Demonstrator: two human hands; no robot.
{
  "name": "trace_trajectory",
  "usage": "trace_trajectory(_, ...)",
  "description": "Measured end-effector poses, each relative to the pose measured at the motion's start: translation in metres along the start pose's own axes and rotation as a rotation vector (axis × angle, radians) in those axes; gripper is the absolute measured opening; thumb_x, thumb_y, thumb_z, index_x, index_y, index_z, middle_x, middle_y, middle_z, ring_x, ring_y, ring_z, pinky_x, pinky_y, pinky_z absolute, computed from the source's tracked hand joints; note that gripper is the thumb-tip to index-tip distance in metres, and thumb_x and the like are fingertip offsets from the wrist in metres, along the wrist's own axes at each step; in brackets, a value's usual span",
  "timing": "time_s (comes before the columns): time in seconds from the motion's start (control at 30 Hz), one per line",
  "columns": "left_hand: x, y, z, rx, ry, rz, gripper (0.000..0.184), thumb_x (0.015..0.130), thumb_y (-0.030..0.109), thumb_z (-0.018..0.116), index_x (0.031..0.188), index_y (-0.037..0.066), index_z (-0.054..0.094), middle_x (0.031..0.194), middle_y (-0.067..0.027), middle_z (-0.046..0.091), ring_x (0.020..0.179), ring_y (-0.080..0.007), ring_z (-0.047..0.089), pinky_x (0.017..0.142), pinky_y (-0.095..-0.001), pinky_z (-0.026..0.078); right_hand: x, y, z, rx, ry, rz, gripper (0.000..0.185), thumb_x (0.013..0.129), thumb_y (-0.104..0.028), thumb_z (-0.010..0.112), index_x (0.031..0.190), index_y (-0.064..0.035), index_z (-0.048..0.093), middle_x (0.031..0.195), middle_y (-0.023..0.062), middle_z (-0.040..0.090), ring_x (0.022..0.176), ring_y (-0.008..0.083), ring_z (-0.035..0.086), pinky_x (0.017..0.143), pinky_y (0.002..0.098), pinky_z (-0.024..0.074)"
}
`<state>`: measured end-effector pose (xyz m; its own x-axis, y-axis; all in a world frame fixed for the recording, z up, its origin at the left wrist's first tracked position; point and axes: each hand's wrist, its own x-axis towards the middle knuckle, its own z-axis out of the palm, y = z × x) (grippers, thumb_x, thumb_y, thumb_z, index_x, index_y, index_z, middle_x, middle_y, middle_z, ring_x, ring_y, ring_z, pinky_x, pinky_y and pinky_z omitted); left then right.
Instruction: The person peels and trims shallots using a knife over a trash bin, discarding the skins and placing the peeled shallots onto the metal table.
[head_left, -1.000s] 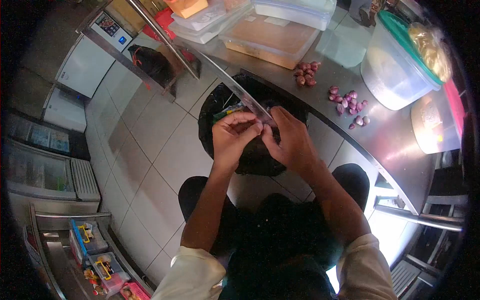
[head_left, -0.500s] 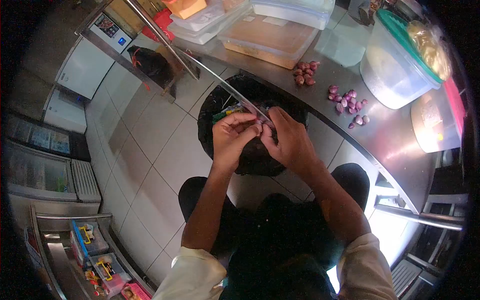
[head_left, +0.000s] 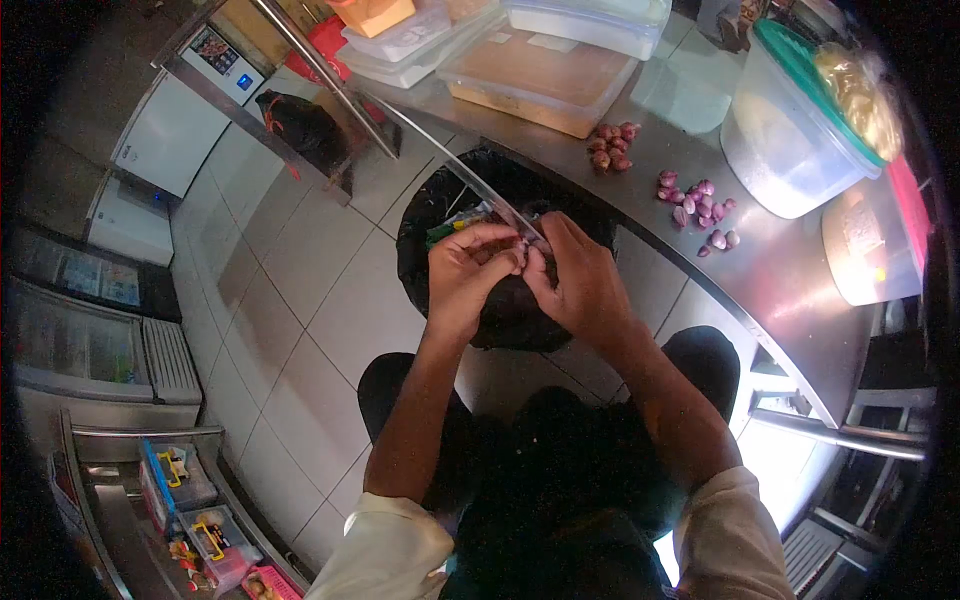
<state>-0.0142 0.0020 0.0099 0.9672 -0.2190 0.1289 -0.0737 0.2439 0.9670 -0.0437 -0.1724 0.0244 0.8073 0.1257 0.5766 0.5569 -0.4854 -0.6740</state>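
Note:
Over a bin lined with a black bag [head_left: 425,215], my two hands meet. My left hand [head_left: 468,275] pinches a small shallot [head_left: 521,250], mostly covered by the fingers. My right hand [head_left: 578,272] grips a long-bladed knife [head_left: 460,170], its handle hidden in the palm, while thumb and fingertips touch the shallot. The blade points up and to the left. Peeled purple shallots [head_left: 700,205] lie on the steel table to the right, and a small heap of unpeeled brownish shallots [head_left: 612,147] sits near the table's edge.
The steel table [head_left: 760,265] runs along the upper right. On it stand a tub with a green lid [head_left: 790,130], a container with a red lid [head_left: 868,240] and flat lidded boxes [head_left: 540,80]. Plastic cases [head_left: 220,545] fill a shelf at lower left. A metal pole [head_left: 320,70] rises at upper left.
Both hands stay over the bin, with only slight finger movement at the shallot. The knife blade has shifted a little. Nothing on the table has moved.

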Motion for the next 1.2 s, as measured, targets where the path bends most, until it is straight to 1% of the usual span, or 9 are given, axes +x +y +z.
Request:
trace_trajectory(0.1,-0.003,-0.001,0.0,-0.01,-0.027,-0.038,0.026,0.084,-0.009,0.07,0.11,-0.006,0.071,0.099,-0.01,0.072,0.087,-0.0157,0.07,0.082,-0.0299,0.058,0.001,0.002,-0.003,-0.06,-0.009,0.043,0.025,0.089,-0.002,0.066,0.108,0.0004,0.049,0.091,0.0222,0.058,0.082,0.0462,0.064,0.066,0.0449,0.0515)
trace_trajectory(0.17,-0.004,0.0,0.0,-0.023,-0.04,-0.063,0.026,0.085,-0.009,0.07,0.11,-0.006,0.071,0.099,-0.0101,0.072,0.087,-0.0156,0.07,0.082,-0.0296,0.058,0.005,-0.002,-0.009,-0.005,0.021,0.138,0.022,0.09,-0.006,0.063,0.109,-0.0022,0.053,0.097,0.0221,0.06,0.088,0.048,0.064,0.07,0.0521,0.0527)
trace_trajectory(0.27,-0.002,0.002,0.002,-0.022,-0.052,-0.071,0.023,0.087,-0.008,0.067,0.11,-0.006,0.071,0.101,-0.01,0.072,0.088,-0.0149,0.07,0.082,-0.029,0.058,0.005,0.003,-0.007,0.064,0.1,0.144,0.021,0.089,-0.006,0.064,0.107,-0.0006,0.057,0.097,0.0229,0.061,0.091,0.0476,0.064,0.075,0.0511,0.0523)
trace_trajectory(0.4,0.0,0.001,-0.001,-0.185,-0.012,-0.136,0.025,0.089,-0.007,0.066,0.114,-0.005,0.07,0.104,-0.0089,0.072,0.09,-0.0143,0.069,0.084,-0.0274,0.057,0.006,0.001,-0.009,0.055,0.082,0.139,0.021,0.088,-0.006,0.065,0.106,0.0001,0.058,0.096,0.0237,0.062,0.091,0.0476,0.063,0.077,0.0503,0.0516)
trace_trajectory(0.47,0.0,0.002,-0.002,-0.221,-0.013,-0.156,0.026,0.089,-0.006,0.066,0.115,-0.004,0.069,0.105,-0.0084,0.072,0.091,-0.0143,0.07,0.084,-0.0268,0.057,0.007,-0.001,-0.01,0.015,0.092,0.099,0.018,0.087,-0.006,0.069,0.094,0.003,0.056,0.084,0.0221,0.058,0.077,0.0424,0.063,0.068,0.043,0.0485)
trace_trajectory(0.5,0.0,0.001,-0.003,-0.224,-0.004,-0.16,0.027,0.089,-0.006,0.067,0.116,-0.004,0.068,0.105,-0.0084,0.072,0.09,-0.0146,0.07,0.085,-0.0266,0.057,0.006,0.001,-0.009,0.016,0.092,0.099,0.018,0.087,-0.006,0.069,0.094,0.003,0.056,0.084,0.0221,0.058,0.077,0.0424,0.063,0.068,0.043,0.0485)
trace_trajectory(0.57,0.0,0.0,-0.003,-0.228,0.004,-0.163,0.029,0.089,-0.005,0.068,0.118,-0.004,0.067,0.105,-0.0084,0.072,0.09,-0.015,0.07,0.085,-0.0263,0.057,0.004,0.006,-0.005,-0.013,0.051,0.107,0.024,0.086,-0.007,0.067,0.107,0.0012,0.057,0.092,0.0242,0.06,0.087,0.0477,0.062,0.075,0.0502,0.0506)
trace_trajectory(0.97,-0.001,-0.001,0.0,-0.189,0.02,-0.115,0.022,0.092,-0.003,0.07,0.113,-0.004,0.067,0.105,-0.01,0.072,0.093,-0.0164,0.071,0.086,-0.0287,0.058,0.0,0.004,-0.002,0.077,-0.017,0.022,0.025,0.089,-0.006,0.065,0.108,0.0002,0.05,0.095,0.0254,0.057,0.088,0.0506,0.059,0.073,0.0534,0.0484)
trace_trajectory(1.2,0.0,-0.009,0.003,-0.083,0.016,0.031,0.02,0.089,-0.008,0.073,0.106,-0.002,0.067,0.103,-0.0079,0.071,0.096,-0.0152,0.07,0.089,-0.0295,0.057,0.0,-0.001,-0.001,0.049,-0.041,0.073,0.022,0.092,-0.007,0.062,0.108,0.0,0.049,0.097,0.0256,0.057,0.089,0.0509,0.06,0.072,0.0548,0.0491)
